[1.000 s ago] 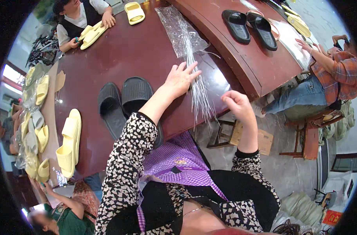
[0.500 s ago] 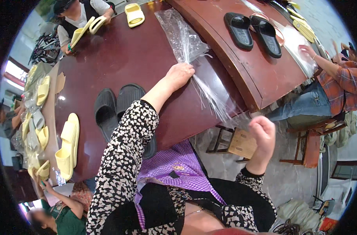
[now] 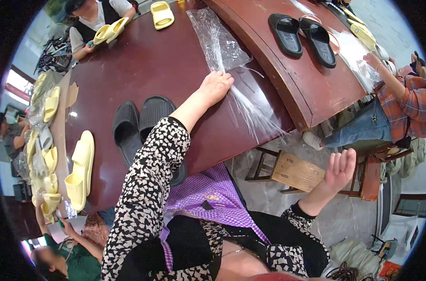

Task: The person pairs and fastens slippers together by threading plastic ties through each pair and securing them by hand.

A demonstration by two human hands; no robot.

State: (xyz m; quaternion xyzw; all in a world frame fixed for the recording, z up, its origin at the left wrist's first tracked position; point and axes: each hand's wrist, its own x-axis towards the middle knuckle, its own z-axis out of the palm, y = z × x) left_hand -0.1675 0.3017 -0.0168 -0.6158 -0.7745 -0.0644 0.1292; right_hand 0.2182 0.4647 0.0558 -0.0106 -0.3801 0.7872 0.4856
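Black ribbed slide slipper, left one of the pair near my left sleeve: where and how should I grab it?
Probably its ribbed strap, from the left: thumb underneath, fingers on top. It arches open toward you; the matching black slipper and your black-and-cream sleeve crowd the right.

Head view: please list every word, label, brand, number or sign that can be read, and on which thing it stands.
No wording is copied out here.
Black slippers, upper right: lettering on the insoles.
Purple checked apron: yellowish emblem, too small to read.
Red sheet, lower right: blurred, nothing readable.
Clear plastic bag by the left hand: no readable print.
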